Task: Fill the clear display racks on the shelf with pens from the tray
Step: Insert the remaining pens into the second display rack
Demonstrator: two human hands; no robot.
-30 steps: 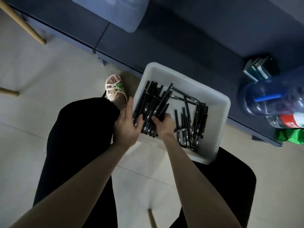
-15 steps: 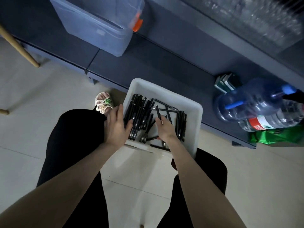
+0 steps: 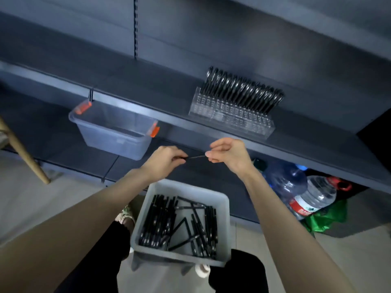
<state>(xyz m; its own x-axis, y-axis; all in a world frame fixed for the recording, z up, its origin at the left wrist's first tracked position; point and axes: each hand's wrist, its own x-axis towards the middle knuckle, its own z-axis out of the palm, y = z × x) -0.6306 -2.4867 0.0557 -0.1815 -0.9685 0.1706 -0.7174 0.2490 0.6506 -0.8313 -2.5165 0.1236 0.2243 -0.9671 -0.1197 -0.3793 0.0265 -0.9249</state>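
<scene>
Holding one slim black pen (image 3: 195, 157) level between left grip (image 3: 164, 160) and right grip (image 3: 228, 155), above the tray.

Curling the left fingers round one end, pinching the other end between right thumb and forefinger, so both grips closed on the same pen, raised in front of the shelf edge and below the rack. Balancing a pale grey rectangular plastic tray (image 3: 190, 185) on the lap underneath, with a loose heap of black pens (image 3: 179, 225) inside. Facing a dark grey metal shelf (image 3: 148, 81) with a clear ribbed plastic display rack (image 3: 232, 117) on it, a row of upright black pens (image 3: 241, 89) along its rear side. Left of the grips, on the lower shelf, a translucent plastic storage box with orange latches (image 3: 114, 134); low on the right, two large clear water bottles (image 3: 285, 178) beside a green bag (image 3: 325, 216).
</scene>
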